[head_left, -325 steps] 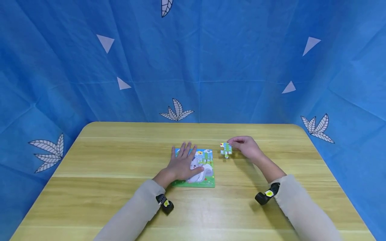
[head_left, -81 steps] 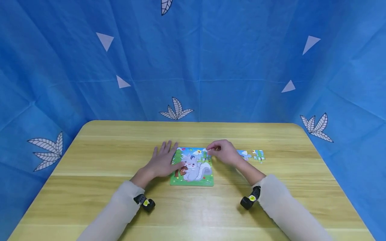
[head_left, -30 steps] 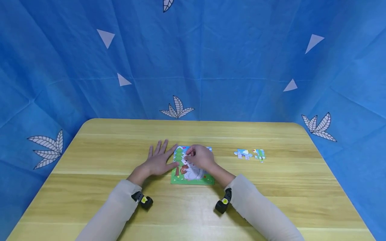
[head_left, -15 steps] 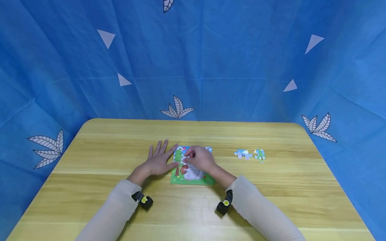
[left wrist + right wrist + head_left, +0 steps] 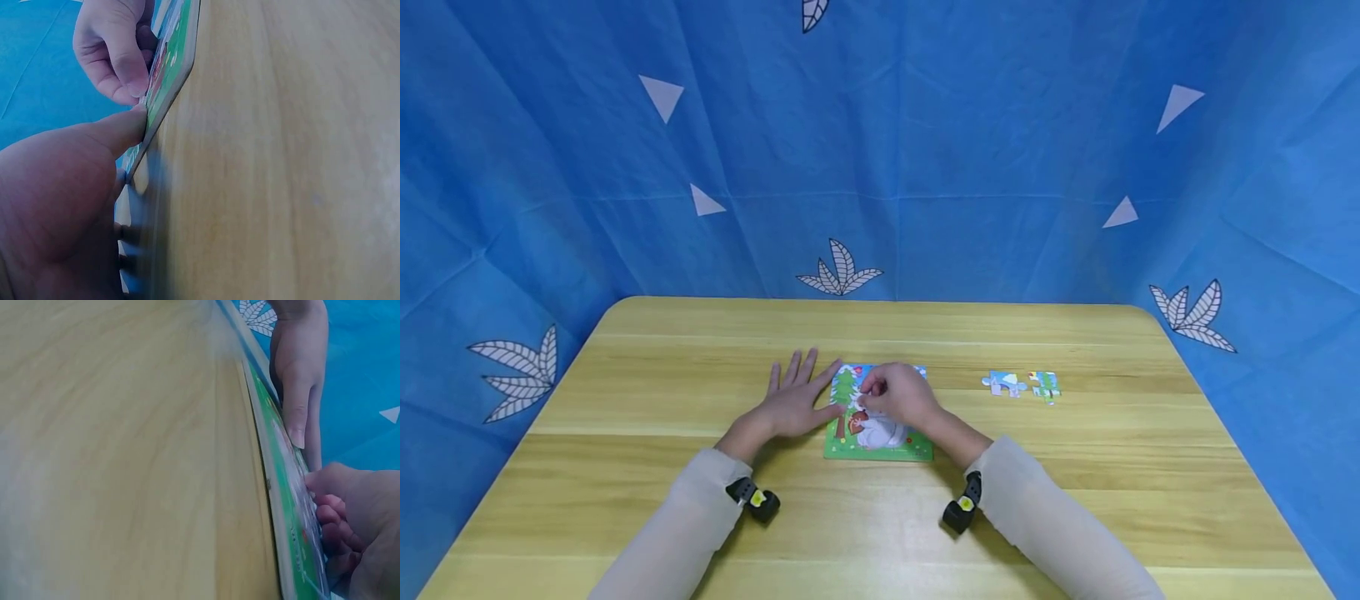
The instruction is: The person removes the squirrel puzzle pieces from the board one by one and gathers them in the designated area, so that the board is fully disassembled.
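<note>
A jigsaw puzzle (image 5: 880, 454), showing a grey squirrel and green trees in a flat board, lies on the table in the head view. My left hand (image 5: 790, 407) is spread flat at its left side, the thumb (image 5: 128, 128) pressing its edge in the left wrist view. Over the middle of the picture, my right hand (image 5: 902, 395) pinches at the puzzle's face with thumb and curled fingers. Which piece lies under those fingertips is hidden. Two loose puzzle pieces lie to the right: a light-blue one (image 5: 997, 387) and a green-and-blue one (image 5: 1047, 387).
The wooden table (image 5: 1112, 475) reaches out on all sides of the puzzle. A blue cloth (image 5: 1000, 150) with leaf and triangle prints hangs behind it and at both sides. Each wrist carries a small black camera.
Since the oldest frame, both loose pieces have come to lie right of the puzzle. My right hand has moved left onto the puzzle's middle; my left has slid off to its edge. The last second shows little motion.
</note>
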